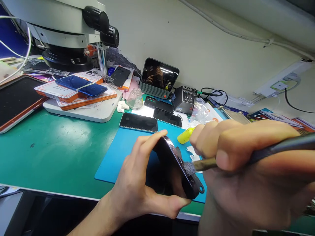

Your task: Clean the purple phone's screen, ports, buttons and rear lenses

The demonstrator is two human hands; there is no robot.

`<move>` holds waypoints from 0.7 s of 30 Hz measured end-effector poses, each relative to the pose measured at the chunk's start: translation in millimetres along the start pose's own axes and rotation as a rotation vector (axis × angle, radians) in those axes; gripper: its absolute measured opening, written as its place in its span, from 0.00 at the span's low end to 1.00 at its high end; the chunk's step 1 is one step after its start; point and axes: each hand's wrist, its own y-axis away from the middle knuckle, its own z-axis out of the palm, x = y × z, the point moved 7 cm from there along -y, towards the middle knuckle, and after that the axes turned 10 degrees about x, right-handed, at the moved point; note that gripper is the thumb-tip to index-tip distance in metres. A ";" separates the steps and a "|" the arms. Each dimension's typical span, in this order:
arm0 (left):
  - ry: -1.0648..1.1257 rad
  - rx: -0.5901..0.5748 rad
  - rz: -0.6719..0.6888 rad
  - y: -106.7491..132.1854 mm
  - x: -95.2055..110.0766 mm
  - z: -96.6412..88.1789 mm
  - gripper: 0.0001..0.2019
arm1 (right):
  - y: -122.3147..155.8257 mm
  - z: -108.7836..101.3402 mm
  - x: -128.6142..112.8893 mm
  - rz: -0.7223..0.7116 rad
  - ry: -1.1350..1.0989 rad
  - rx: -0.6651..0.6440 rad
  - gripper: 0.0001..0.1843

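Two hands | left hand (137, 183) grips phone (172, 170) | right hand (246, 157) pinches brush (204, 165), seemingly on edge

Left hand (137, 186) grips the black phone (172, 170) on edge; right hand (243, 157) presses the brush (197, 166) bristles against its bottom edge.

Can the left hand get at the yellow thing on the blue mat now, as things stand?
Probably not directly. The left hand is wrapped around the dark phone, and the right hand, holding a brush to the phone's edge, lies in front of the yellow thing.
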 end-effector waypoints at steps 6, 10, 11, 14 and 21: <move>0.019 -0.004 -0.019 0.7 -1.5 1.0 0.57 | -4.2 4.1 -5.1 -0.006 0.000 0.009 0.28; 0.006 -0.003 -0.009 -0.2 -1.0 0.4 0.56 | -7.7 7.9 -8.5 0.013 0.011 -0.006 0.29; 0.004 -0.003 -0.005 -0.3 -0.7 0.0 0.56 | -8.7 7.8 -9.0 0.011 0.006 -0.013 0.28; -0.005 -0.003 0.005 0.1 0.2 -0.7 0.57 | -9.3 9.9 -5.8 0.036 0.006 -0.099 0.31; -0.006 0.004 0.008 1.3 -0.4 0.2 0.58 | -7.2 6.2 -6.2 0.005 0.007 -0.040 0.29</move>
